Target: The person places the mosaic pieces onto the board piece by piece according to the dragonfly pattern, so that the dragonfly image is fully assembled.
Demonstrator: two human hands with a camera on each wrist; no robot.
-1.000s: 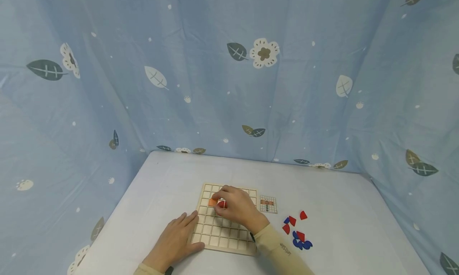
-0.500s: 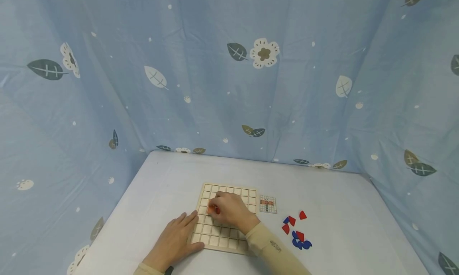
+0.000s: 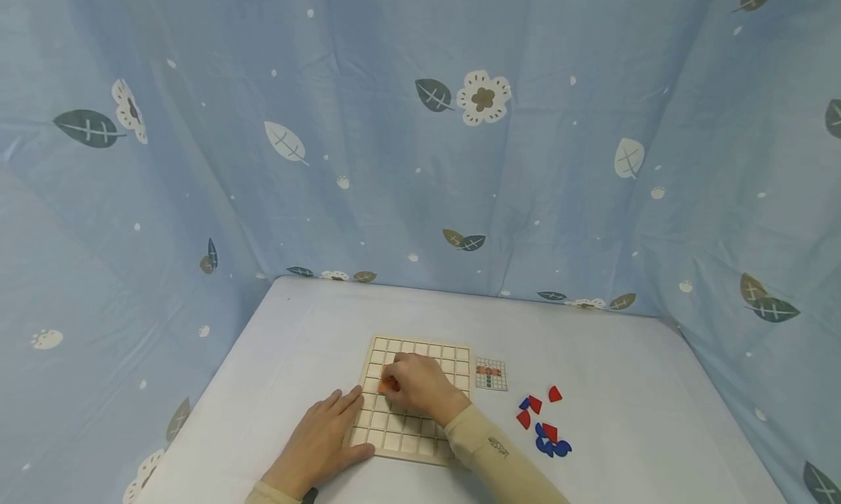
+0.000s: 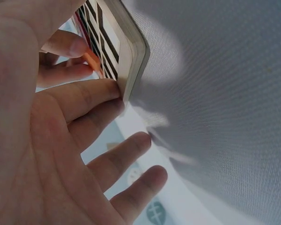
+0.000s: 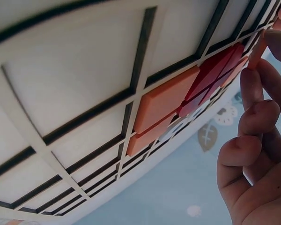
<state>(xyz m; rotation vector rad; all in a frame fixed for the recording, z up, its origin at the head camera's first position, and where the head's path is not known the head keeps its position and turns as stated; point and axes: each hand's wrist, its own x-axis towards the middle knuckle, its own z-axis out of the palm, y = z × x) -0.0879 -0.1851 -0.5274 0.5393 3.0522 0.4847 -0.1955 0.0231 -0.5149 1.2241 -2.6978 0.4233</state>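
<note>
My right hand [image 3: 423, 387] is over the left part of a wooden grid board [image 3: 420, 445]. Between thumb and fingertips it pinches an orange tile [image 5: 257, 50], held on edge above the cells in the right wrist view. Set in the board there are orange square tiles [image 5: 164, 101] and dark red pieces [image 5: 218, 70]; in the head view the right hand hides them. My left hand [image 3: 322, 438] lies by the board's near left corner. Its fingers are extended, the index fingertip touching the board's edge [image 4: 126, 82] in the left wrist view.
A small pattern card [image 3: 491, 374] lies to the right of the board. Farther right, loose red pieces [image 3: 550, 432] and blue pieces [image 3: 561, 448] are scattered on the white tabletop [image 3: 624, 402]. A blue patterned curtain [image 3: 394, 161] surrounds the table.
My right hand has shifted slightly left and toward the near side with the orange tile, covering the red pieces on the board. The left hand has stayed in place.
</note>
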